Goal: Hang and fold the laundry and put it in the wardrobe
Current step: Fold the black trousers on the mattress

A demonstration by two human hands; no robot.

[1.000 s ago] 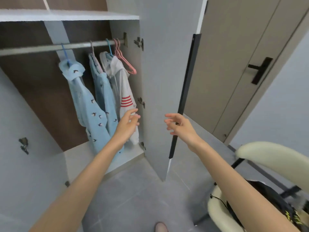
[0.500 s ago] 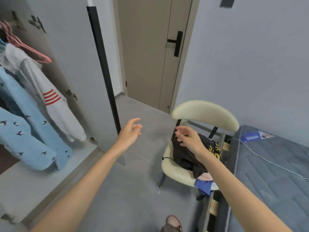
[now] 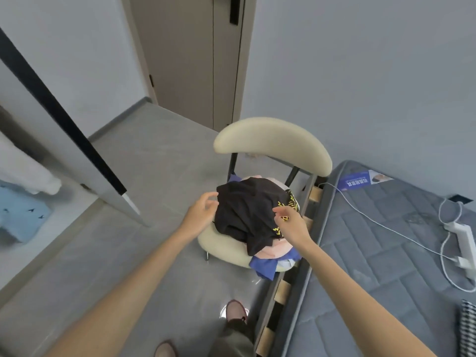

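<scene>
A heap of laundry lies on a cream chair (image 3: 273,143). On top is a black garment with yellow print (image 3: 247,210); under it show a pink piece (image 3: 273,249) and a blue piece (image 3: 265,265). My left hand (image 3: 199,212) hovers at the black garment's left edge with fingers loosely spread, holding nothing. My right hand (image 3: 289,221) is over the garment's right side near the yellow print, fingers relaxed and open. At the far left edge hang a light blue bird-print garment (image 3: 20,212) and a white one (image 3: 25,173) inside the wardrobe.
The open wardrobe door (image 3: 64,119) with a black edge strip stands left of the chair. A grey mattress (image 3: 386,253) lies to the right, with a white power strip (image 3: 463,238) and cable on it. A closed room door (image 3: 195,55) is behind. My feet are on the grey floor.
My view has swung right from the wardrobe to the chair and come closer. Both hands have reached down to the black garment on top of the pile.
</scene>
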